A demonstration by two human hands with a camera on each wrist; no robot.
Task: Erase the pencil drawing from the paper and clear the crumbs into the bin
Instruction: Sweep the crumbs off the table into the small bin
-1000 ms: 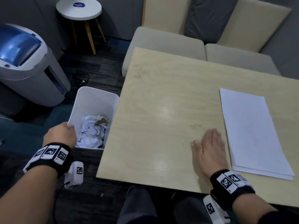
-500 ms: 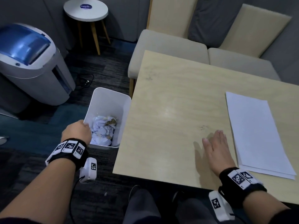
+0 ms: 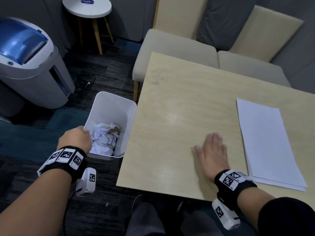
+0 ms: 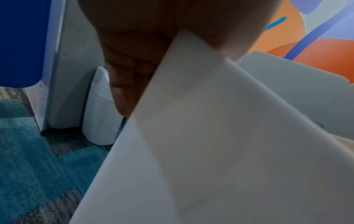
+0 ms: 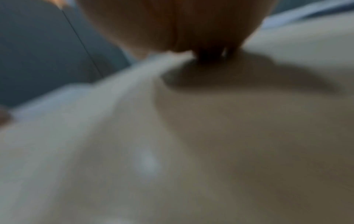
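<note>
A white bin (image 3: 117, 99) with crumpled paper (image 3: 104, 138) inside stands on the floor against the left edge of the wooden table (image 3: 170, 99). My left hand (image 3: 76, 138) grips its near-left rim; in the left wrist view the fingers (image 4: 122, 72) curl behind the bin wall (image 4: 210, 136). My right hand (image 3: 212, 149) lies flat on the table, fingers straight and together, just left of the white paper sheets (image 3: 265, 142). No eraser crumbs show on the table. The right wrist view is blurred, showing only the palm (image 5: 172, 22) on the table top (image 5: 229, 151).
A grey machine with a blue lid (image 3: 29, 62) stands on the carpet at the left. Behind it is a small round side table (image 3: 87, 5). Beige sofa seats (image 3: 173, 48) sit behind the table. A cable (image 3: 85, 82) lies on the floor near the bin.
My right hand has slid left across the table, over the spot where dark crumbs lay. The left hand has stayed on the bin's rim. The head view shifted left.
</note>
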